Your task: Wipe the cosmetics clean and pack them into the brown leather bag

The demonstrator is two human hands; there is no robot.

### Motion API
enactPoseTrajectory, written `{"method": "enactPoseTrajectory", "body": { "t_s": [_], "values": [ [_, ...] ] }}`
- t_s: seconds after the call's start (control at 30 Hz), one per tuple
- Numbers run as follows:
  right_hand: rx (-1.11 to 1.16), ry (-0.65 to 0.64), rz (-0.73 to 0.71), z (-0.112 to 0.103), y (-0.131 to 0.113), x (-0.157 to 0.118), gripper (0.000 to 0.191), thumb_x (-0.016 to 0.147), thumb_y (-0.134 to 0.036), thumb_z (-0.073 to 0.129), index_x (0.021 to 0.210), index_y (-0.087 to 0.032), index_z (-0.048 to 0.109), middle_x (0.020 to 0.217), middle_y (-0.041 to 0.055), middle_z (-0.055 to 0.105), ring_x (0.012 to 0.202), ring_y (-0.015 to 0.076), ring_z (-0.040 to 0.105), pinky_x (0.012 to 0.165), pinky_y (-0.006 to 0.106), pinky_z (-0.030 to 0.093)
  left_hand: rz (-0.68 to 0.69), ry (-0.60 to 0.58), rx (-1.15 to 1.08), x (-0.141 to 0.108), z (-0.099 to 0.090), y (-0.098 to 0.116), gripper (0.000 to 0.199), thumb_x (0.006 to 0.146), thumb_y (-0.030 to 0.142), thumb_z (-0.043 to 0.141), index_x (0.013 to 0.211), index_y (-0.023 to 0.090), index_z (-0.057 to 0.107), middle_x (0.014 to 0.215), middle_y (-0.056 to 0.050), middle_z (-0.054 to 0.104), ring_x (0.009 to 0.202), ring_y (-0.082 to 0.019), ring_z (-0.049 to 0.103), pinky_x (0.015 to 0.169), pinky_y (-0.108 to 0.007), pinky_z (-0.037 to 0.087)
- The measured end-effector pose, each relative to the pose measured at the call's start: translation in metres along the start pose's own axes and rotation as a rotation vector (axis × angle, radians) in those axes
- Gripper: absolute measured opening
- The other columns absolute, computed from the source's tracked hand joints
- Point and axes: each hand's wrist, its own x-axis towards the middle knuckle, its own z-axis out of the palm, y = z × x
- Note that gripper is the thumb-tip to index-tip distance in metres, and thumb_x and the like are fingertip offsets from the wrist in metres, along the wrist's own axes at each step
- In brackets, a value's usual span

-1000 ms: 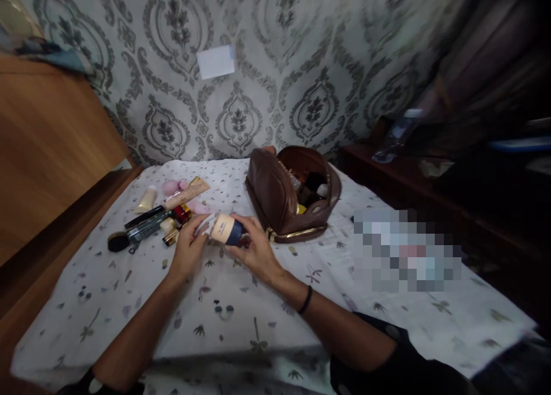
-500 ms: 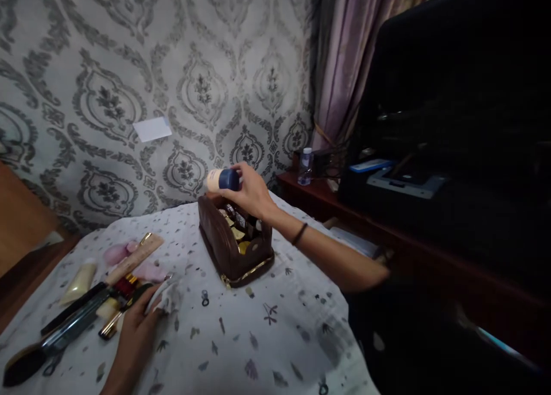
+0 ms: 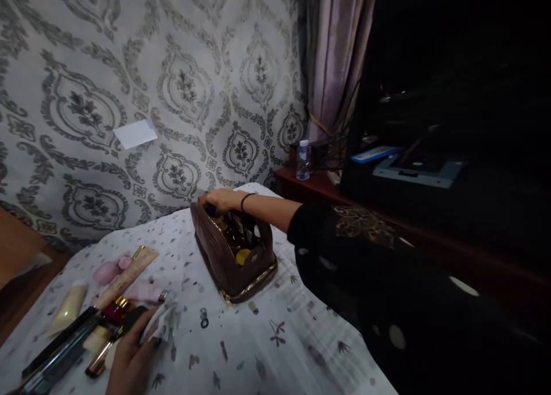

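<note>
The head view shows a brown bag with a smooth, leathery skin and rounded ends, standing unzipped on a thin white sheet printed with small leaves and softly creased. A gold zip with metal teeth runs round its lower edge, and a round yellow disc sits among dark, shiny things inside. The person's right hand is at the far end of the bag's mouth, its fingers curled in close round a dark-blue cap; the fingertips are mostly hidden, so their exact spacing cannot be told. A thin black band circles that wrist, below a black sleeve. The left hand rests low over the sheet, thumb and fingers bent and clamped on a crumpled white wrap with a slight sheen. Beside this hand lies a loose cluster: a flat beige tube, a plump cream tube, a rounded pink sponge, a glossy red bottle with a gold collar, a slim black stick and a shiny gold tube. Behind, a white card is on the damask-patterned wall, and a clear plastic bottle stands upright on dark red wood near a folded mauve curtain.
</note>
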Motion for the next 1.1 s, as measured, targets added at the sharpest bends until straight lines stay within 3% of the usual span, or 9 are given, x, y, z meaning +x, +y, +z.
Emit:
{"method": "enactPoseTrajectory", "body": {
  "t_s": [0.13,0.23,0.4,0.6,0.77,0.9,1.1],
  "values": [
    [0.059,-0.024,0.079,0.010,0.003,0.014,0.013,0.063,-0.002,0.067,0.064,-0.015,0.067,0.086,0.0032,0.075,0.099,0.0219,0.068,0.086,0.029,0.049,-0.014,0.010,0.010,-0.002,0.003,0.004,0.048,0.064,0.053,0.072,0.105,0.028,0.075,0.112,-0.001,0.075,0.114,-0.035,0.064,0.103,-0.044,0.049],
    [-0.063,-0.089,-0.001,0.012,0.004,0.018,0.019,0.062,0.000,0.071,0.074,-0.014,0.071,0.104,0.0133,0.075,0.109,0.0277,0.066,0.092,0.033,0.050,-0.033,0.023,0.012,-0.003,0.005,0.007,0.049,0.061,0.055,0.074,0.101,0.026,0.076,0.106,-0.002,0.076,0.111,-0.035,0.066,0.099,-0.042,0.053],
    [-0.255,-0.200,-0.111,0.011,0.005,0.020,0.023,0.073,-0.004,0.066,0.093,-0.012,0.074,0.116,0.0170,0.071,0.114,0.0302,0.064,0.094,0.035,0.049,-0.009,0.056,-0.004,-0.001,0.005,0.005,0.055,0.058,0.058,0.074,0.100,0.022,0.076,0.105,-0.005,0.076,0.108,-0.034,0.067,0.094,-0.039,0.055],
    [-0.400,-0.248,-0.157,0.008,0.003,0.018,0.029,0.077,-0.008,0.066,0.104,-0.015,0.072,0.115,0.0145,0.071,0.110,0.0279,0.066,0.085,0.031,0.051,0.011,0.018,-0.021,0.001,0.002,0.005,0.051,0.060,0.054,0.076,0.100,0.021,0.076,0.104,-0.006,0.077,0.105,-0.032,0.068,0.092,-0.038,0.056],
    [-0.422,-0.279,-0.186,-0.007,0.001,0.011,0.039,0.071,-0.006,0.070,0.109,-0.016,0.069,0.110,0.0079,0.074,0.101,0.0203,0.068,0.080,0.022,0.047,0.036,-0.047,-0.054,0.002,0.002,0.000,0.050,0.064,0.050,0.075,0.105,0.022,0.076,0.112,-0.006,0.075,0.110,-0.033,0.067,0.096,-0.039,0.055],
    [-0.443,-0.241,-0.176,-0.018,0.002,0.003,0.037,0.076,-0.013,0.070,0.113,-0.009,0.066,0.111,0.0146,0.071,0.102,0.0229,0.066,0.078,0.024,0.046,0.068,-0.072,-0.069,0.001,0.005,-0.001,0.048,0.069,0.048,0.072,0.109,0.022,0.075,0.118,-0.007,0.073,0.111,-0.033,0.067,0.098,-0.042,0.054],
    [-0.465,-0.153,-0.210,0.002,0.004,-0.010,0.036,0.083,-0.020,0.067,0.118,-0.016,0.065,0.116,0.0119,0.069,0.104,0.0215,0.064,0.085,0.026,0.046,0.126,-0.052,-0.089,-0.001,0.013,-0.001,0.048,0.072,0.052,0.069,0.107,0.019,0.075,0.116,-0.010,0.073,0.112,-0.034,0.066,0.100,-0.046,0.052]
  ]
}}
